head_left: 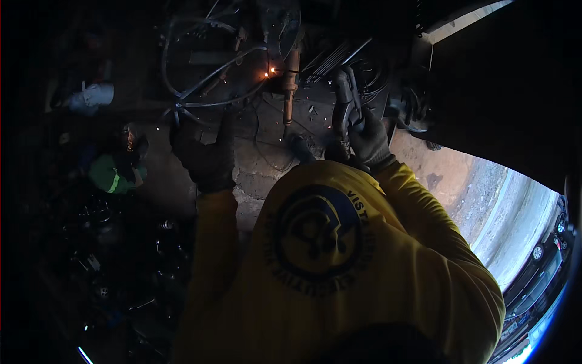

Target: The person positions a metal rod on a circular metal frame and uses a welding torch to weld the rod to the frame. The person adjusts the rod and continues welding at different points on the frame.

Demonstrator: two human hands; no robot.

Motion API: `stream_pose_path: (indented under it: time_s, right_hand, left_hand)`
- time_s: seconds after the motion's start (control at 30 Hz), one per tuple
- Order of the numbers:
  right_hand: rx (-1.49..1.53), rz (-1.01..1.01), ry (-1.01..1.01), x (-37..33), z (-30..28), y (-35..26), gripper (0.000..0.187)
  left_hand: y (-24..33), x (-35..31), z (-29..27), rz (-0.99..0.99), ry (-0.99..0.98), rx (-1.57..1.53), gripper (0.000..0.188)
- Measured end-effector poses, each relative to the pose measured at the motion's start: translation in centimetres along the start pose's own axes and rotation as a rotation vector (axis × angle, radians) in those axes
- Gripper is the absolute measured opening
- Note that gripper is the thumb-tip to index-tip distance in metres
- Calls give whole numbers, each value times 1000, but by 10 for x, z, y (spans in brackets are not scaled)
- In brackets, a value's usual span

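Note:
My left hand [209,155], in a dark glove, has its fingers spread apart just below a frame of bent metal rods [206,79]. Its fingertips reach the lower rods; in the dark I cannot see contact clearly. A gloved right hand [371,139], also mine, is closed round a dark, curved metal tool [344,97], whose kind I cannot make out. Between my hands stands a rusty cylindrical metal piece [291,85] with a thin lower end. Beside its upper part two orange spots [270,71] glow, with small sparks scattered round.
A bundle of thin rods [330,64] and coiled dark cable [373,79] lie at the back. A whitish container [97,95] stands far left. A person in green [114,173] is at the left, near other sparks. Daylit ground and parked cars [539,273] show at right.

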State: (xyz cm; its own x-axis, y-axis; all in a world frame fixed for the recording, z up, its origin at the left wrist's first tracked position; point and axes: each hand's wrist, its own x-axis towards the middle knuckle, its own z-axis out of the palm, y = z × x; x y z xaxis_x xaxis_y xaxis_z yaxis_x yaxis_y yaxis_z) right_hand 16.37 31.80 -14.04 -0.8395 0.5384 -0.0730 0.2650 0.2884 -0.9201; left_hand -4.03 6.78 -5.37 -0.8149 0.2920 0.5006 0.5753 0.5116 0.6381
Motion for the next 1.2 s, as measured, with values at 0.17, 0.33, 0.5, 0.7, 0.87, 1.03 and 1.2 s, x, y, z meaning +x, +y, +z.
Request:
stream_pose_path:
  time_s: [0.17, 0.33, 0.5, 0.7, 0.87, 1.03, 1.2]
  right_hand:
    - [40, 56, -79, 0, 4, 11, 43]
    - [105, 57, -67, 1, 9, 15, 41]
    - [104, 50, -84, 2, 8, 11, 41]
    - [114, 67, -101, 2, 9, 10, 40]
    - [105, 61, -105, 1, 9, 10, 40]
    - [158, 60, -137, 1, 9, 5, 36]
    - [259, 36, -155, 0, 12, 19, 36]
  left_hand:
    - [-9, 2, -8, 89, -63, 46, 50]
    - [-16, -1, -7, 113, -25, 42, 51]
    - [-20, -3, -8, 123, -24, 59, 54]
    - [-24, -4, -10, 152, -54, 101, 59]
    - [-33, -11, -12, 149, -57, 154, 69]
    - [-32, -21, -4, 227, 104, 130, 84]
    - [-32, -20, -4, 232, 127, 144, 84]
